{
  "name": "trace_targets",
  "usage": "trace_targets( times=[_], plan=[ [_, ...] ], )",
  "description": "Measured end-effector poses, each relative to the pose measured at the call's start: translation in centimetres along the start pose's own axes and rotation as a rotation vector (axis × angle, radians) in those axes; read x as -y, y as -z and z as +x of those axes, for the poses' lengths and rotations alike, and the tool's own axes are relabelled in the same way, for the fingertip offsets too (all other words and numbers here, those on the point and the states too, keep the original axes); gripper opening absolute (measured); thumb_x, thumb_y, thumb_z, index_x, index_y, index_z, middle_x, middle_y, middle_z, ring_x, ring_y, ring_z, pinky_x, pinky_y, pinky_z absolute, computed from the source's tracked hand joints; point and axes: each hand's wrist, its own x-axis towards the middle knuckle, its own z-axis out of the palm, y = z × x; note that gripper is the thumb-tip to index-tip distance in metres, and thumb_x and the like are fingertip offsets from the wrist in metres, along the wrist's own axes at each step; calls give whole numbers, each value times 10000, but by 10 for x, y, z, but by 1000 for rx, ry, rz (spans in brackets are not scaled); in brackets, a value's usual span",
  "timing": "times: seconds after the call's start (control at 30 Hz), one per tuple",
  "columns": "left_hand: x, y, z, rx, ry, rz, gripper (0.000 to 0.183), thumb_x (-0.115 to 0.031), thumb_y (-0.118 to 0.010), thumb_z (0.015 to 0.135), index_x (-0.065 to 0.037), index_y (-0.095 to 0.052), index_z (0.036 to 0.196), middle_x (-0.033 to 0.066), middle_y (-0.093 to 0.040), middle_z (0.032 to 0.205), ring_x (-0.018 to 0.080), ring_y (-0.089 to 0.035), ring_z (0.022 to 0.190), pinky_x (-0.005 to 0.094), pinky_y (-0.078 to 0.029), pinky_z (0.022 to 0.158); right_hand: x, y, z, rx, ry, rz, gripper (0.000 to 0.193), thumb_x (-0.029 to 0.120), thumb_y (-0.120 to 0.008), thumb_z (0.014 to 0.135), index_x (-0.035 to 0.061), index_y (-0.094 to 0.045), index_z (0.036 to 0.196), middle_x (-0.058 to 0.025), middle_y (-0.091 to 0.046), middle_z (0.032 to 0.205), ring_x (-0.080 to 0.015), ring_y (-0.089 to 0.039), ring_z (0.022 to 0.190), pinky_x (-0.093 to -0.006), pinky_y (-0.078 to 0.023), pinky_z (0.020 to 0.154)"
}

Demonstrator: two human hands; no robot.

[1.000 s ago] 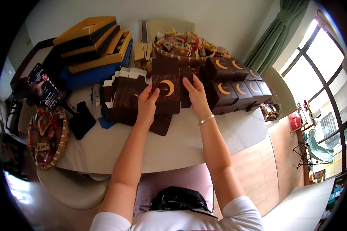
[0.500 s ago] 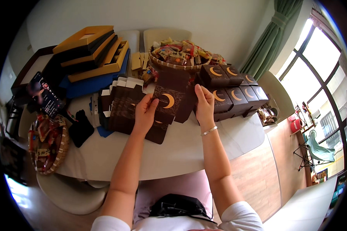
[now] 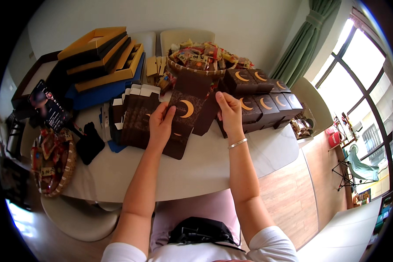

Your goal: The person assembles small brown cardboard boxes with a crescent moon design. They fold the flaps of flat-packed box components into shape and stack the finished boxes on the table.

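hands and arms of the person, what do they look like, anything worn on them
The left hand and right hand are ungloved and the forearms bare. A slim, silver-coloured bracelet circles the right wrist. Short white sleeves end near the elbows.

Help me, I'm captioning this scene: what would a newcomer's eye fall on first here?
Probably the dark brown cardboard carton with a golden crescent, held mid-picture by the left hand, with the right hand at its right side. Next, the stacked dark brown cube-shaped boxes on the right, bearing matching crescents. Behind, a round woven basket heaped with colourful wrapped packets stands out.
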Motion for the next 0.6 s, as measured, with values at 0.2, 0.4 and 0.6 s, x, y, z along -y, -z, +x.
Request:
trace_targets(
  times=[0.2,0.4,0.6],
  plan=[
    [0,-8,-1,-230,-75,174,435,-333,-545,1015,-37,-513,1333,74,-586,1255,168,-543,1171,309,-430,971,-5,3,2,-82,87,42,345,321,-534,1034,29,-715,989,12,-668,771,-47,-486,473,-209,-398,453],
    [-6,8,3,71,405,-835,698,-537,-452,1012,-35,-366,1489,114,-545,1367,221,-552,1233,386,-449,1034,-6,1,4,193,333,-159,291,253,-583,1007,9,-740,989,-75,-732,1001,-95,-610,736,-244,-483,650],
    [-9,-6,-2,-4,415,-625,267,-200,-652,962,-50,-625,1181,38,-684,1128,155,-656,1019,332,-544,848,-4,-11,2,228,350,-65,247,171,-650,964,-1,-675,1140,-77,-658,1175,-67,-597,821,-194,-453,663]
  ],
)
